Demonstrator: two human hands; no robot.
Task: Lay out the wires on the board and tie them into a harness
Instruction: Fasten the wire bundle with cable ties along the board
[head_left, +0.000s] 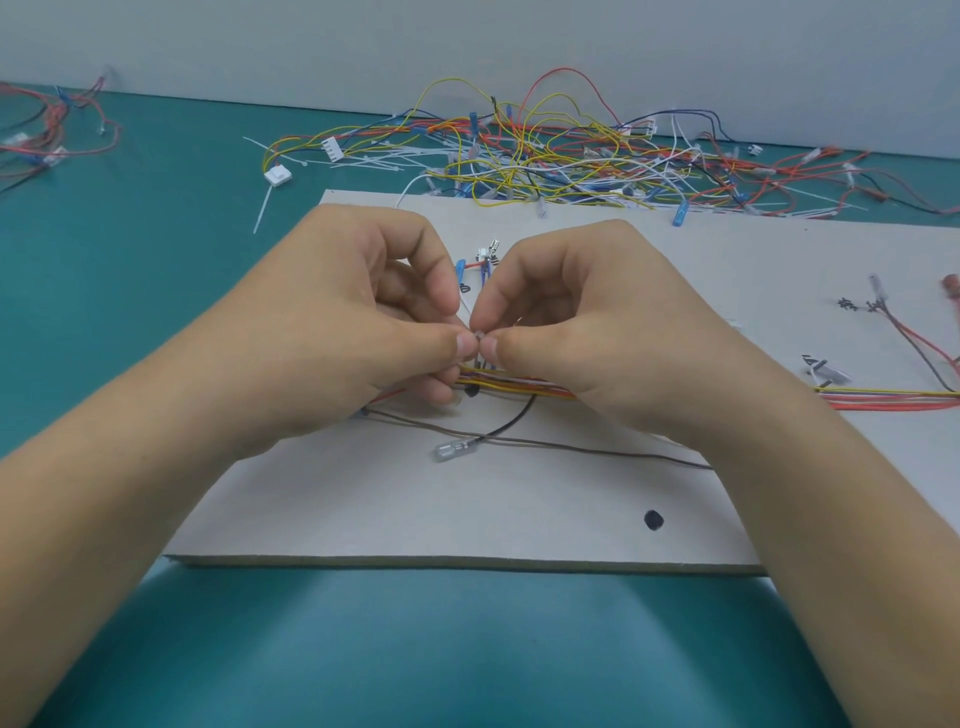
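Fingers (457, 345) of the left hand (332, 322) and the right hand (597, 332) pinch what looks like a small pale cable tie (478, 338) (its tail is hidden) just above the wire bundle (519, 387), which lies across the board (467, 509). Tying seems to be the step in hand. Next, the tie wants cinching snug round the bundle, clear of the loose black wire (509, 423).
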